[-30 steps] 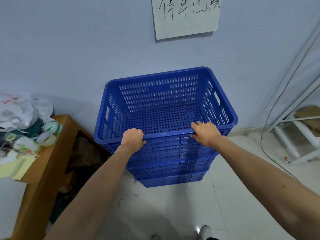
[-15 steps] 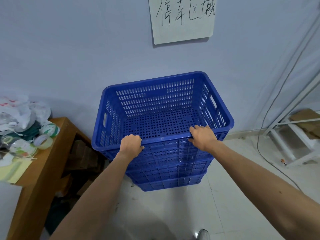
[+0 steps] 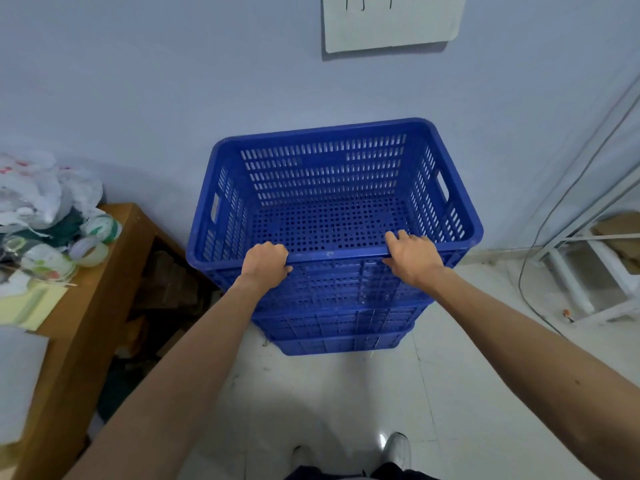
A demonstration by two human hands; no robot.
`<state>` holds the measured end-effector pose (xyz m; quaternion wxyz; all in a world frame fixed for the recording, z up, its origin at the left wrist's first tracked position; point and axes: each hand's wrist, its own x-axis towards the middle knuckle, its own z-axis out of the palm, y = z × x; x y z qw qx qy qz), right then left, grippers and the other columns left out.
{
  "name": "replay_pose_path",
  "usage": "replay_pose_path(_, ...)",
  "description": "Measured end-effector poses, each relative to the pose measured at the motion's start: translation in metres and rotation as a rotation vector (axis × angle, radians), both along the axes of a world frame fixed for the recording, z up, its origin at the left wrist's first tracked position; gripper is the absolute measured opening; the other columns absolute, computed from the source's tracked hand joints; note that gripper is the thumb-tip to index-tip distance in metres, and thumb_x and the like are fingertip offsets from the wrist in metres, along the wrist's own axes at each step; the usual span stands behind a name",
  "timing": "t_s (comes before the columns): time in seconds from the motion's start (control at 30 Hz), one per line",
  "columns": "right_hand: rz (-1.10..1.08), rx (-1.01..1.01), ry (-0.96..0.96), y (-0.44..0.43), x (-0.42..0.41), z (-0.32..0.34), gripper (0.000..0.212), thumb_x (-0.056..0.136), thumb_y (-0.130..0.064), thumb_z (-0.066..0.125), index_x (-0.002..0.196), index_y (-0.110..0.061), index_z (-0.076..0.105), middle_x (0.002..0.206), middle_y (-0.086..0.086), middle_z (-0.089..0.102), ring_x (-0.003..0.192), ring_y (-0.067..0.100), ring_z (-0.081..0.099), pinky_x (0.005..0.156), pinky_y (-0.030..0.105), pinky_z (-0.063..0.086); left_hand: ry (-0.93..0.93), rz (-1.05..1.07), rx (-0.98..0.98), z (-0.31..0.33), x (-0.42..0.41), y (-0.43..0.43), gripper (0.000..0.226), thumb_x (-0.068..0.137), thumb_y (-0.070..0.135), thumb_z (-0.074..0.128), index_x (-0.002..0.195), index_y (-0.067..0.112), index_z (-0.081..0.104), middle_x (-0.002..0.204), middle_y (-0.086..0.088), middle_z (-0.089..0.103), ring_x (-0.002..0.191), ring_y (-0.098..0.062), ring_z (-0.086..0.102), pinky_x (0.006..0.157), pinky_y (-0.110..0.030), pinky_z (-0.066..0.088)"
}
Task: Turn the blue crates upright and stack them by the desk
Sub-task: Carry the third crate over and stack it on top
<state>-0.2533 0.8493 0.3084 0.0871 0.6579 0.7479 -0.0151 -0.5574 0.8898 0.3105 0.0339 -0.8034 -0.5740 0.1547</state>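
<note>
A stack of upright blue perforated crates stands on the floor against the wall, right beside the wooden desk (image 3: 104, 285). The top crate (image 3: 332, 188) is open-side up and empty; the rims of lower crates (image 3: 339, 341) show beneath it. My left hand (image 3: 265, 263) is curled over the near rim of the top crate on its left part. My right hand (image 3: 412, 258) grips the same rim further right, fingers hooked inside.
The desk at left carries plastic bags (image 3: 38, 192), tape rolls (image 3: 88, 249) and papers. A white metal frame (image 3: 595, 268) and a hanging cable (image 3: 540, 244) stand at the right. A paper sign (image 3: 391, 22) hangs on the wall. My shoes (image 3: 394, 448) show on the white tiled floor.
The top crate has sunk lower into the stack, both hands staying on its near rim. My view has tilted down a little.
</note>
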Motion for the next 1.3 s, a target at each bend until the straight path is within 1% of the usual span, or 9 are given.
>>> replay_pose_path(0.13, -0.048, -0.048, 0.02, 0.006, -0.001, 0.005, 0.034, 0.099, -0.039, 0.053, 0.119, -0.013, 0.043, 0.114, 0.013, 0.052, 0.096, 0.034, 0.059, 0.089, 0.049, 0.044, -0.025, 0.033, 0.014, -0.002, 0.004, 0.001, 0.028, 0.096, 0.042, 0.058, 0.093, 0.014, 0.06, 0.076, -0.003, 0.06, 0.066, -0.022, 0.057, 0.061, -0.035, 0.046)
replay_pose_path(0.33, -0.03, -0.063, 0.032, 0.002, 0.0, 0.009, 0.033, 0.099, -0.039, 0.052, 0.116, -0.012, 0.044, 0.113, 0.012, 0.054, 0.095, 0.034, 0.059, 0.09, 0.049, 0.042, -0.035, 0.036, 0.019, -0.004, 0.002, -0.005, 0.027, 0.097, 0.039, 0.058, 0.101, 0.013, 0.061, 0.081, -0.004, 0.065, 0.072, -0.024, 0.059, 0.075, -0.039, 0.049)
replay_pose_path(0.43, -0.004, -0.07, 0.005, 0.0, 0.001, 0.015, 0.033, 0.1, -0.042, 0.05, 0.116, -0.014, 0.046, 0.11, 0.009, 0.056, 0.081, 0.031, 0.056, 0.074, 0.041, 0.043, -0.069, 0.007, -0.005, 0.003, 0.0, -0.006, 0.028, 0.097, 0.035, 0.058, 0.115, 0.014, 0.064, 0.094, -0.007, 0.069, 0.082, -0.026, 0.064, 0.069, -0.037, 0.051)
replay_pose_path(0.53, 0.03, -0.044, -0.055, -0.002, 0.002, 0.018, 0.035, 0.101, -0.043, 0.047, 0.125, -0.017, 0.046, 0.11, 0.006, 0.058, 0.083, 0.031, 0.061, 0.062, 0.036, 0.041, -0.031, -0.019, 0.004, 0.011, 0.002, -0.008, 0.027, 0.098, 0.033, 0.058, 0.117, 0.015, 0.065, 0.094, -0.006, 0.069, 0.08, -0.024, 0.061, 0.068, -0.036, 0.05)
replay_pose_path(0.73, 0.074, -0.018, -0.124, -0.01, 0.004, 0.024, 0.035, 0.1, -0.045, 0.045, 0.125, -0.02, 0.048, 0.107, 0.004, 0.061, 0.082, 0.029, 0.064, 0.06, 0.035, 0.042, 0.028, -0.024, 0.054, 0.013, 0.002, -0.024, 0.027, 0.099, 0.034, 0.055, 0.115, 0.012, 0.059, 0.084, -0.003, 0.063, 0.072, -0.022, 0.058, 0.061, -0.034, 0.047)
replay_pose_path(0.87, 0.115, -0.001, -0.17, -0.01, 0.005, 0.026, 0.04, 0.1, -0.048, 0.043, 0.13, -0.021, 0.046, 0.106, 0.003, 0.064, 0.082, 0.028, 0.065, 0.06, 0.034, 0.045, 0.046, -0.005, 0.105, 0.01, 0.004, -0.032, 0.029, 0.1, 0.036, 0.053, 0.117, 0.012, 0.055, 0.075, 0.0, 0.056, 0.06, -0.019, 0.05, 0.049, -0.031, 0.036)
replay_pose_path(0.97, 0.146, 0.041, -0.22, -0.011, 0.004, 0.023, 0.041, 0.101, -0.048, 0.041, 0.132, -0.021, 0.044, 0.109, 0.002, 0.063, 0.078, 0.027, 0.065, 0.056, 0.033, 0.041, 0.101, -0.021, 0.128, 0.012, 0.003, -0.031, 0.03, 0.1, 0.038, 0.051, 0.118, 0.014, 0.055, 0.064, 0.003, 0.048, 0.052, -0.015, 0.044, 0.044, -0.029, 0.03)
replay_pose_path(1.17, 0.124, 0.083, -0.242, -0.006, 0.001, 0.021, 0.041, 0.102, -0.046, 0.04, 0.132, -0.019, 0.042, 0.11, 0.003, 0.06, 0.075, 0.027, 0.064, 0.054, 0.034, 0.038, 0.144, -0.042, 0.131, 0.016, 0.008, -0.024, 0.031, 0.102, 0.038, 0.048, 0.118, 0.012, 0.055, 0.058, 0.003, 0.04, 0.047, -0.013, 0.034, 0.044, -0.028, 0.028)
replay_pose_path(1.3, 0.125, 0.06, -0.244, -0.004, 0.001, 0.016, 0.042, 0.102, -0.047, 0.039, 0.133, -0.019, 0.042, 0.104, 0.003, 0.062, 0.064, 0.026, 0.051, 0.052, 0.034, 0.035, 0.126, -0.004, 0.115, 0.008, 0.007, -0.025, 0.03, 0.102, 0.037, 0.049, 0.116, 0.011, 0.054, 0.058, 0.003, 0.04, 0.046, -0.012, 0.035, 0.044, -0.027, 0.029)
